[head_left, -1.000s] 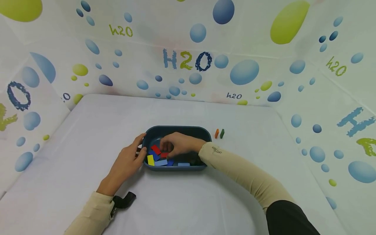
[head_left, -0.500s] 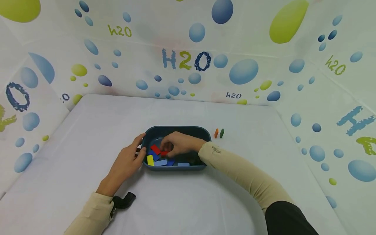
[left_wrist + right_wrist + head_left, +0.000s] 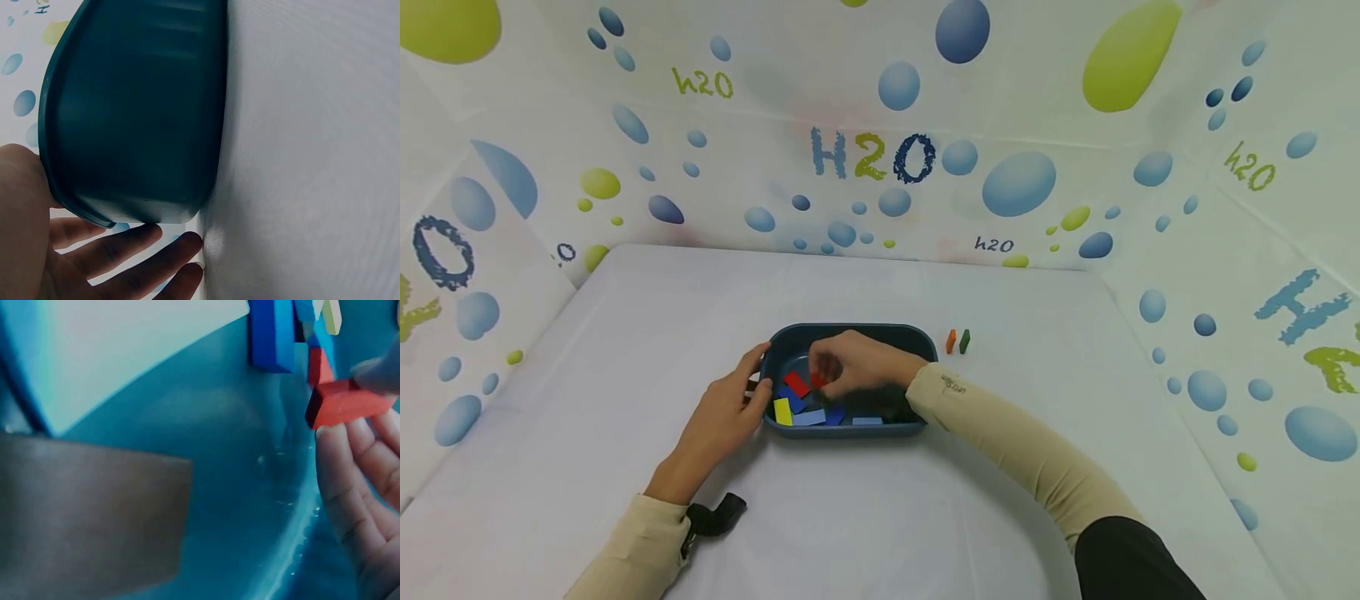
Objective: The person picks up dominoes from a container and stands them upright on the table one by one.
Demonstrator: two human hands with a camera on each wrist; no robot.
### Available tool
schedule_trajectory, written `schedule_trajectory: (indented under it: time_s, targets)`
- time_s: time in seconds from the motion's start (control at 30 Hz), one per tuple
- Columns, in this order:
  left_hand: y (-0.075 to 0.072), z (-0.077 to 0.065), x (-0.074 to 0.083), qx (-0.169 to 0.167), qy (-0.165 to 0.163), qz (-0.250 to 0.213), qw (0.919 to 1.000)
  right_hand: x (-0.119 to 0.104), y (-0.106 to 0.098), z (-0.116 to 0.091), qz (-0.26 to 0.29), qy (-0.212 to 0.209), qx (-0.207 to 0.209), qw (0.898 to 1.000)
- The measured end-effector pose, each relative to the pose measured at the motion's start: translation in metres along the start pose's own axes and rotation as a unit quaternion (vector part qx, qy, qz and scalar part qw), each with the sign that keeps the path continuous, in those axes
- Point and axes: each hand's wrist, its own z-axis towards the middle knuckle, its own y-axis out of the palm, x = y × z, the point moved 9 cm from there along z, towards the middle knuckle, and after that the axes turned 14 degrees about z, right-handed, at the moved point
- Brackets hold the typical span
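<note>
The teal tub (image 3: 850,432) holds red, yellow and blue blocks (image 3: 342,405). Right of it are orange and green pieces (image 3: 951,341); behind it, a white, blue-and-lime-spotted backdrop (image 3: 850,108).

Right hand (image 3: 863,364): has been raised slightly inside the tray (image 3: 850,432) | red block (image 3: 342,405): has been lifted together with it | head view: the printed backdrop (image 3: 790,96) has been shifted slightly leftwards

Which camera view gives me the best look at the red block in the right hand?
The right wrist view: it shows the red block up close, pinched in the right hand. The head view shows only a small piece, the hand hiding the rest. The left wrist view shows none of it, facing the outside of the tub.
</note>
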Motion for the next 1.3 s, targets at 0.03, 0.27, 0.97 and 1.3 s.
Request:
schedule_trajectory:
  time_s: [0.03, 0.27, 0.97, 1.3]
  targets:
    - [0.000, 0.000, 0.000, 0.001, 0.000, 0.000, 1.0000, -0.001, -0.002, 0.000, 0.000, 0.000, 0.005, 1.000]
    - [0.001, 0.000, -0.001, 0.001, -0.001, 0.000, 1.0000, -0.002, -0.011, -0.003, 0.000, -0.009, 0.046, 0.999]
    - [0.003, 0.000, -0.002, 0.006, 0.002, 0.001, 1.0000, -0.019, -0.052, -0.041, 0.058, -0.044, 0.173, 0.982]
    - [0.003, 0.001, -0.002, 0.008, 0.005, 0.002, 1.0000, -0.028, -0.063, -0.056, 0.092, -0.068, 0.193, 0.974]
